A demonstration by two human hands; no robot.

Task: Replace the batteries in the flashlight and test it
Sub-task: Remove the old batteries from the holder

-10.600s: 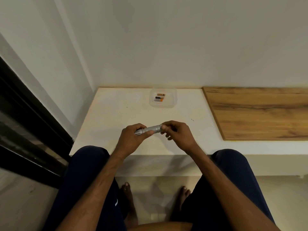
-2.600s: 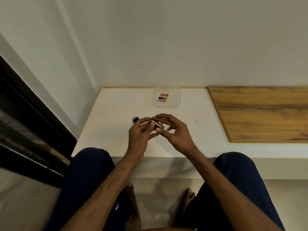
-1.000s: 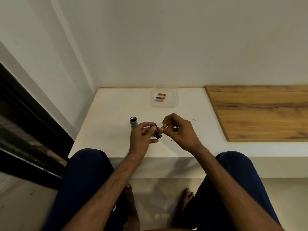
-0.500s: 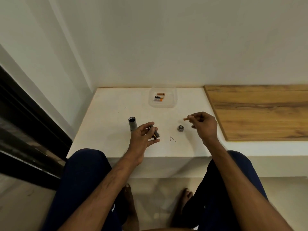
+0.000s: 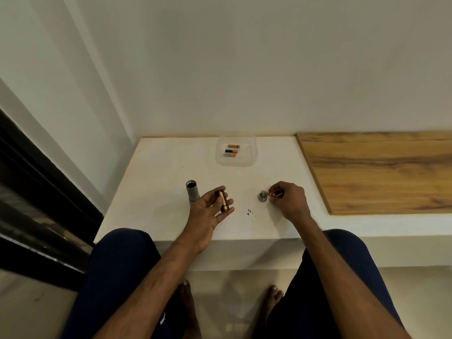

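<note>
Nearest the camera on my feed were the person's dark trousers and, between the knees at six o'clock, two bare feet on the pale floor. Beyond them ran the white ledge. Over its near part the left hand lay palm up with its fingers loosely curled round a copper-coloured cylinder. I took this for the battery carrier, though it was too small in the view for me to be sure. It pointed roughly from twelve to six across the fingers. At about ten o'clock from that hand the flashlight body stood upright on the ledge, its dark open mouth facing up and its foot hidden behind the hand. At three o'clock from the left hand, well apart from it, the right hand was curled knuckles-up. It pinched a small battery between thumb and forefinger, its tip just beside the round tail cap sitting on the ledge. A few dark specks lay between the two hands. Farther off, at twelve o'clock, a clear plastic tray held three spare batteries, one apart from a close pair. A wooden board covered the ledge at two o'clock, and the white wall rose behind everything.
</note>
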